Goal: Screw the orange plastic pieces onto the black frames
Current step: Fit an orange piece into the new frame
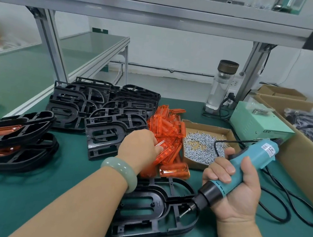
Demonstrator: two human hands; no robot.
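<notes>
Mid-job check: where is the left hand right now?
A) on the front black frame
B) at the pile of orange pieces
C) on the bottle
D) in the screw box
B: the left hand pinches an orange piece at the orange pile, while the right hand grips the screwdriver.

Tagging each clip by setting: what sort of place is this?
Most likely a small factory assembly bench: stacks of identical black frames beside a pile of orange pieces, a cardboard tray of screws, and a corded electric screwdriver in the right hand.
</notes>
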